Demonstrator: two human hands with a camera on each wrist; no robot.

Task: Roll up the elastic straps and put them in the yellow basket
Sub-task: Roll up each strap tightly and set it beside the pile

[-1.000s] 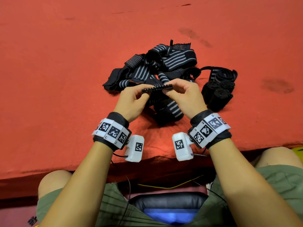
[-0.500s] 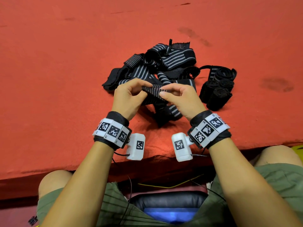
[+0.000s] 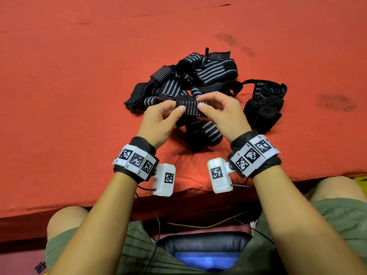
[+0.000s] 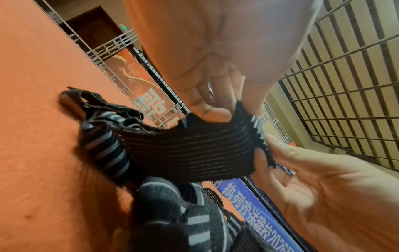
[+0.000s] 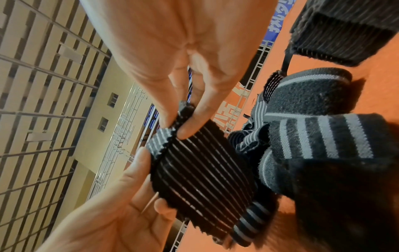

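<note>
Fingers (image 3: 179, 111) of both hands are pinching the strap (image 3: 190, 108) end mid-frame; loosening grip risks the fold springing open.

Loose straps (image 3: 190, 80) lie heaped on the table (image 3: 79, 76) — rolled straps (image 3: 264, 108) just right of them.

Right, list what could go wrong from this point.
1. Both hands, left hand and right hand, pinch only the end of the striped strap; a slipping grip could let the started fold spring open.
2. Its tail runs into the tangled pile, so rolling may drag other straps along.
3. The rolled straps lie close by and could get knocked.
</note>
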